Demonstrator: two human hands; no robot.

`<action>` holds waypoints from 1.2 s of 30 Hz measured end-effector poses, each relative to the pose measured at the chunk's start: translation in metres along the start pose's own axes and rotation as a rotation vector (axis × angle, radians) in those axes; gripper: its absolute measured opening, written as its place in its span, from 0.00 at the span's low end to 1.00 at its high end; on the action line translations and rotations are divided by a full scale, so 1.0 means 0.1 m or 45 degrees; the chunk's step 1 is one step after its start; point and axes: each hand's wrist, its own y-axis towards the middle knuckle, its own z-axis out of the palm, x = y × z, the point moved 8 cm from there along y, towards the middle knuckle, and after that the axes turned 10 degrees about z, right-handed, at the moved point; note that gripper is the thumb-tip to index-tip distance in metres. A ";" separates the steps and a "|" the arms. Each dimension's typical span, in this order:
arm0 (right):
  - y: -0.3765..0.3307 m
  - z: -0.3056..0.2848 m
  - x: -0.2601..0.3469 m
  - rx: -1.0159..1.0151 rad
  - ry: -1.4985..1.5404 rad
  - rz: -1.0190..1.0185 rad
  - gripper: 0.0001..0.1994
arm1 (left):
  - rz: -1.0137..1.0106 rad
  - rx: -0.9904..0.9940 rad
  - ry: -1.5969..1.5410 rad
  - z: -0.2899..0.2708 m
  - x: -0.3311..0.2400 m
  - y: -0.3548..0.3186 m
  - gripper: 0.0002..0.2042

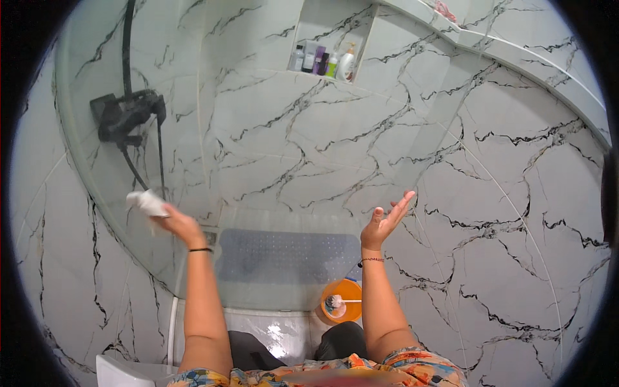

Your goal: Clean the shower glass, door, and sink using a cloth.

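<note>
The left hand (178,224) holds a white cloth (149,204) in front of the left side of the glass (271,298), below the black mixer (129,119); blur hides whether cloth and glass touch. The cloth is bunched, pinched between thumb and fingers with much of it jutting past the tips, a hold that probably keeps the soft bulk ahead of the knuckles. That forearm rises almost straight from the lower edge, the wrist bent outward to the left. The right hand (383,224) is bare of any load, palm turned inward, fingers stretched up and to the right, thumb standing apart; held up on the opposite side, it perhaps helps balance, though whether it meets the glass I cannot tell. Its forearm leans slightly left from elbow to wrist. By the near right corner of the blue-grey mat (284,255) stands an orange bucket (352,313) with a brush (334,301) in it, likely kept close for easy reach. Bottles (320,61) line the lower ledge of the niche (335,22), presumably to stay off the floor.
</note>
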 end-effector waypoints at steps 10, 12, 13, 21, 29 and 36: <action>-0.98 0.03 0.70 0.416 -0.095 -0.253 0.46 | -0.188 1.706 -0.932 0.43 -1.98 -2.46 0.29; -1.18 0.10 0.38 0.641 0.484 0.454 0.36 | -0.501 1.788 -1.197 0.35 -2.32 -2.46 0.38; -1.30 0.15 0.30 0.723 0.783 0.796 0.32 | -0.505 1.814 -1.220 0.35 -2.38 -2.42 0.38; -0.24 0.02 0.68 0.443 1.437 1.057 0.20 | -0.064 1.088 -0.879 -0.19 -1.35 -1.72 0.38; 2.34 -0.22 1.92 -0.115 0.340 -0.597 0.18 | -0.690 0.866 -0.169 -0.97 0.85 -2.18 0.31; 0.76 1.04 2.27 0.008 -0.371 -1.170 0.21 | -0.704 0.937 -0.289 -0.95 1.16 -2.23 0.32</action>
